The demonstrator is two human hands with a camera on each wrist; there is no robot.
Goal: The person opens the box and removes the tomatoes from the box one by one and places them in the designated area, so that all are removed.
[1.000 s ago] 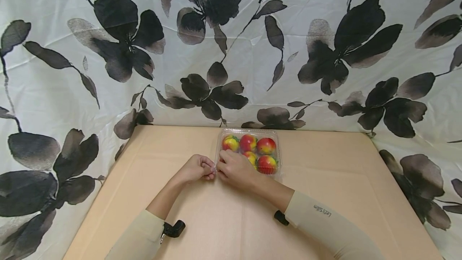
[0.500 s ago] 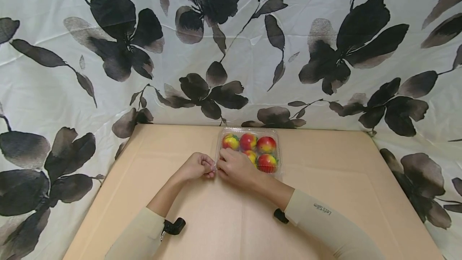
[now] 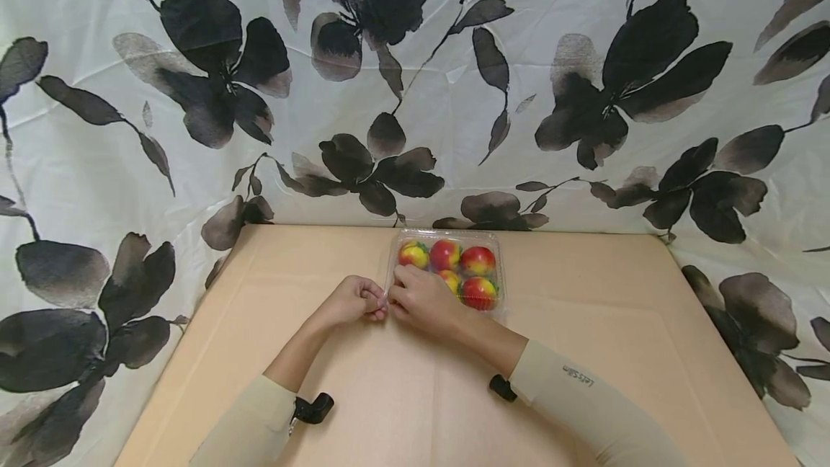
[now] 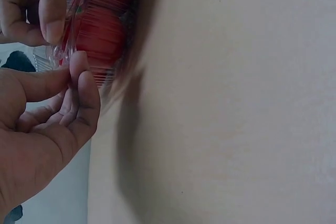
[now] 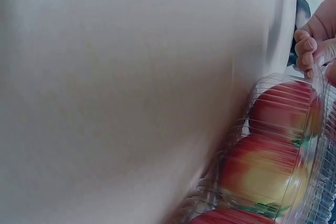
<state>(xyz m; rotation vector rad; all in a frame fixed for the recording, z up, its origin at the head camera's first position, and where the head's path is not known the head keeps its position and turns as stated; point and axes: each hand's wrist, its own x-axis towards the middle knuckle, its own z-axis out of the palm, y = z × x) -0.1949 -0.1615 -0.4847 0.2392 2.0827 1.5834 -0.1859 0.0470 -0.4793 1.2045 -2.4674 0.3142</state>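
Observation:
A clear plastic clamshell box [image 3: 447,234] holds several round red-and-yellow fruits [image 3: 478,261], with bits of green showing beside them. My left hand [image 3: 355,300] pinches the box's edge at its front left corner between thumb and index finger; the left wrist view shows this pinch close up. Right beside it, my right hand [image 3: 424,298] reaches across the front of the box and pinches the same edge, hiding part of the fruit. In the right wrist view, ribbed clear walls [image 5: 262,85] surround the fruits, and the lid lies over them.
The box rests near the far edge of a light tan tabletop [image 3: 583,308]. Behind it hangs a white cloth [image 3: 467,114] printed with dark flowers. Black cameras [image 3: 314,408] are worn at both wrists, over beige sleeves [image 3: 583,395].

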